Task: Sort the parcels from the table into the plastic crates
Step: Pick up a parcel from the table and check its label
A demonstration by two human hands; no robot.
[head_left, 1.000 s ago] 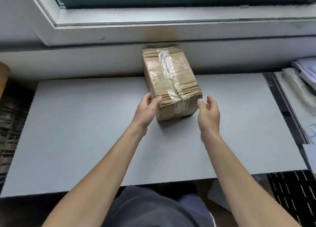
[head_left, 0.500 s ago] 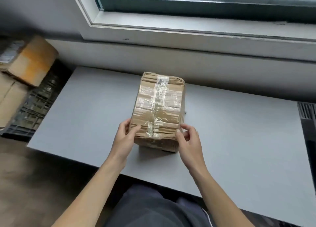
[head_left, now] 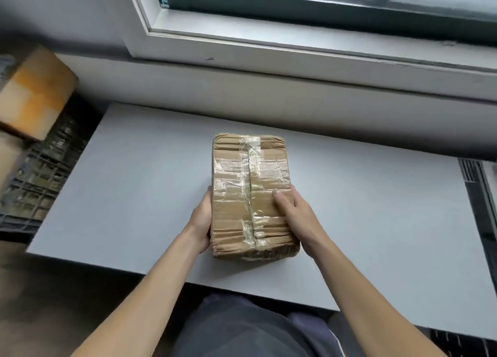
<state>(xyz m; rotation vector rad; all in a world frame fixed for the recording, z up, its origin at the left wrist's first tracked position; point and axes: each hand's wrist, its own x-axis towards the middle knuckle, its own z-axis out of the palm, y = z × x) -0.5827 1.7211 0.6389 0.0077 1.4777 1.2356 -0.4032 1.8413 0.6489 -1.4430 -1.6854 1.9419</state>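
1. At the far left a cardboard box (head_left: 35, 93) sits on top of a dark plastic crate (head_left: 37, 179). Both are blurred and lie just past the left end of the table.
2. The grey table (head_left: 121, 195) runs across below the white window sill (head_left: 295, 61).
3. The left hand (head_left: 201, 219) holds the parcel from the left, with its palm pressed against the left side wall along the half nearer the person. The thumb lies at the wall's upper edge, and the fingers are out of sight behind the cardboard.
4. The parcel (head_left: 251, 195) is a brown cardboard box crossed with clear tape (one strip runs down the middle of its top). It is clamped between the two hands and touches both. Its long side points away from the person, toward the sill. It is over the middle of the table, with its near end close to the front edge. I cannot tell whether its underside rests on the tabletop or is lifted clear.
5. The right hand (head_left: 297, 217) grasps the parcel from the right — its thumb lies flat on the top face, pointing inward, and its fingers wrap down the right wall and are mostly hidden.
6. At the far right, a dark slatted edge (head_left: 469, 170) shows just beyond the table's right end — too little of it is visible to say more.
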